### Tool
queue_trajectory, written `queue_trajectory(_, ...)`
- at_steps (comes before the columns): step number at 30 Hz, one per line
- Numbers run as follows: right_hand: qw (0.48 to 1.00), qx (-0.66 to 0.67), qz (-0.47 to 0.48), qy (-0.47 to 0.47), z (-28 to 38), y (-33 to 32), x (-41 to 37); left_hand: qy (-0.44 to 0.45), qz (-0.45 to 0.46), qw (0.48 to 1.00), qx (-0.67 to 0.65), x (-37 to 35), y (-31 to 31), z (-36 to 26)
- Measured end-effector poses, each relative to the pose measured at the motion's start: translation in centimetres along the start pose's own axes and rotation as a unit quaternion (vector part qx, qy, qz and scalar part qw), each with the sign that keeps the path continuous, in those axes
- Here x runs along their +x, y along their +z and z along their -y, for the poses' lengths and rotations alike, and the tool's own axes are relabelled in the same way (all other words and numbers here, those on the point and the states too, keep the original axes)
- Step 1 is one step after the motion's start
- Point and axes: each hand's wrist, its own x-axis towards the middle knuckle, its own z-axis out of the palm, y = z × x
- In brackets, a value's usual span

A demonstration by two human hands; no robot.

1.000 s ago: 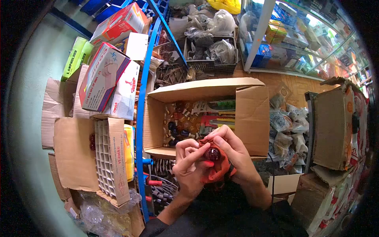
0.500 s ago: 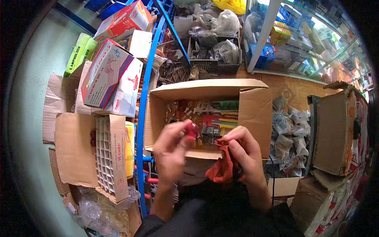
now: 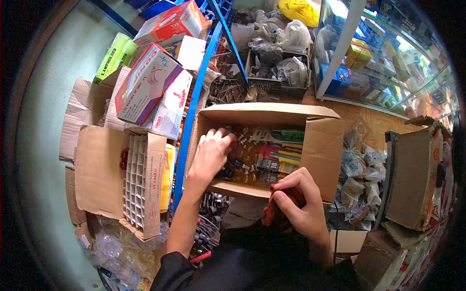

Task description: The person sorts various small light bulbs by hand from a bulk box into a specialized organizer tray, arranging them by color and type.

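Observation:
My left hand [image 3: 213, 153] reaches into the left side of an open cardboard box [image 3: 324, 150], its fingers curled down and their tips partly hidden. Whatever they hold cannot be made out. Small amber glass bulbs [image 3: 250, 177] with metal bases lie around and beside these fingers. Near the box's front edge, my right hand [image 3: 303, 203] is closed on a crumpled red-orange cloth [image 3: 274, 208], pinched between thumb and fingers. Packs of blades [image 3: 269, 165] and a green pack [image 3: 286, 136] rest in the right part of the box.
A blue metal frame [image 3: 194, 106] rises left of the box. Beyond it stand a divided carton [image 3: 136, 179] and printed boxes [image 3: 148, 87]. Bagged parts [image 3: 357, 179] lie on the right, below a glass cabinet [image 3: 383, 63]. Another carton [image 3: 410, 174] stands far right.
My left hand has gone from above the box's front, holding a small glossy red thing, down into its left side. My right hand keeps the cloth. The view has shifted slightly.

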Motion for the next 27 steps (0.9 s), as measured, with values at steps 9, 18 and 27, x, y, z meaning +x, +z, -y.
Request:
queue_trajectory(9, 0.999, 0.016, -0.031, 0.017, 0.6, 0.0, 0.1, -0.050, -0.077, 0.988, -0.124, -2.7, -4.9, -3.3)
queue_trajectory(18, 0.996, 0.070, -0.040, 0.039, 2.8, 1.3, -0.2, -0.157, -0.242, 0.953, -0.092, -10.7, -15.7, -6.8)
queue_trajectory(27, 0.999, 0.040, -0.029, -0.002, 2.1, 1.2, -0.6, -0.329, -0.100, 0.938, 0.035, -15.0, -20.5, 3.9)
